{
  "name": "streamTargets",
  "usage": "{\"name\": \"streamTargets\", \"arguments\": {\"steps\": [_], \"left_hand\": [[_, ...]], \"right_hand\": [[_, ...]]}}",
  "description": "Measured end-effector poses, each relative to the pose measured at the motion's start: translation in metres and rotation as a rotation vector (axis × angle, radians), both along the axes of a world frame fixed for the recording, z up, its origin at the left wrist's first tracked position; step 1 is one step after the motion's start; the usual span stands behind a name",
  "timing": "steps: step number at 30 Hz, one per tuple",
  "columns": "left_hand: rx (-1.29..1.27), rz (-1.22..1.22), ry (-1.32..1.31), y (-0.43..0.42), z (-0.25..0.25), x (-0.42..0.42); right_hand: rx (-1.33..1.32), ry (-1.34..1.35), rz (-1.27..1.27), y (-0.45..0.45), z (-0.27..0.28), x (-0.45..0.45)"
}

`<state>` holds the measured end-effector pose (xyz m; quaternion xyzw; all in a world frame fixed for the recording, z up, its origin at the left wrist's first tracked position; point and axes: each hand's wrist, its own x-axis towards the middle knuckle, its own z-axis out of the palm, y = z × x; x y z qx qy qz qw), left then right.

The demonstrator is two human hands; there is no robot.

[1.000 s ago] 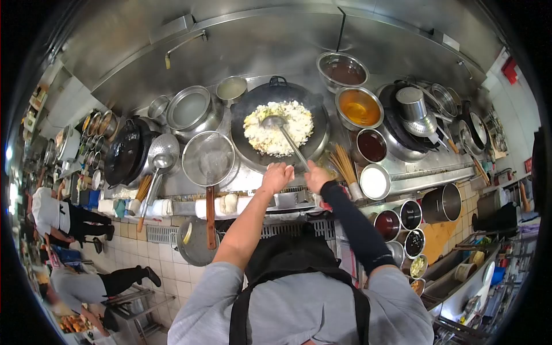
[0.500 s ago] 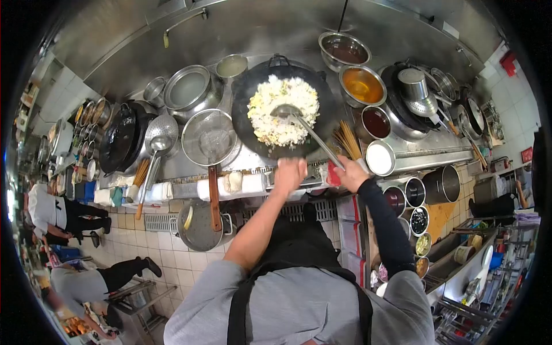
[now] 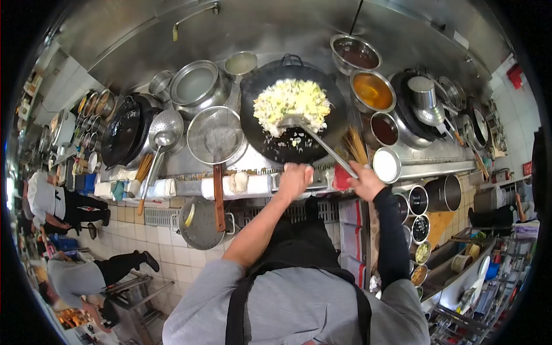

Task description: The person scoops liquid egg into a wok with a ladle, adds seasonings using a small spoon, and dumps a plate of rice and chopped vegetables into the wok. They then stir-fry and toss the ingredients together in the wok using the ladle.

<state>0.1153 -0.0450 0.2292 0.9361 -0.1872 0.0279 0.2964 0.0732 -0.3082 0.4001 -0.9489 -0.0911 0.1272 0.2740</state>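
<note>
A black wok [image 3: 261,141] stands on the stove, holding fried rice [image 3: 290,99] with yellow egg bits, heaped toward its far side. My left hand [image 3: 295,180] is closed at the wok's near rim; its fingers cover the handle there. In my right hand [image 3: 366,181] is the long handle of a steel ladle [image 3: 325,145]. The ladle's bowl rests against the near edge of the rice. A few grains lie scattered on the bare near part of the wok. Beside my right hand sits a red cloth [image 3: 341,178].
Right of the wok stand bowls of amber liquid [image 3: 374,91], dark sauce [image 3: 384,127] and white contents [image 3: 386,165], plus a bamboo brush [image 3: 356,145]. Leftward are a strainer [image 3: 215,135], a perforated skimmer [image 3: 165,127] and a steel pot [image 3: 195,83]. Other people [image 3: 109,282] are at far left.
The rice has shifted toward the wok's far side, baring its near part. The ladle's bowl has come nearer to me. My left hand stays at the rim; the whole view has shifted slightly.
</note>
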Motion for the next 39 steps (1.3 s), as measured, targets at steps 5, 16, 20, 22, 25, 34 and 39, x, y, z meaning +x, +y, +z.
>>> {"name": "streamTargets", "arguments": {"steps": [5,16,20,22,25,34,39], "left_hand": [[-0.035,-0.079,0.056,0.022,0.006,-0.052],[-0.095,0.043,0.089,-0.014,0.019,0.085],[0.008,0.197,0.041,-0.037,0.019,0.081],[0.145,0.317,0.006,-0.05,0.037,0.068],[0.219,0.461,-0.23,-0.06,0.034,0.064],[0.103,0.376,0.071,-0.054,0.029,0.071],[0.084,0.315,0.109,-0.052,0.021,0.074]], "right_hand": [[0.297,-0.331,0.076,0.006,0.018,-0.035],[1.087,-0.079,-0.277,0.001,0.041,0.091],[0.889,-0.474,-0.166,0.035,0.067,0.218],[1.139,-0.359,-0.127,0.058,0.077,0.295],[1.297,-0.317,-0.233,0.091,0.112,0.396],[1.252,-0.094,-0.109,0.139,0.054,0.464],[1.337,-0.299,-0.093,0.144,0.108,0.425]]}}
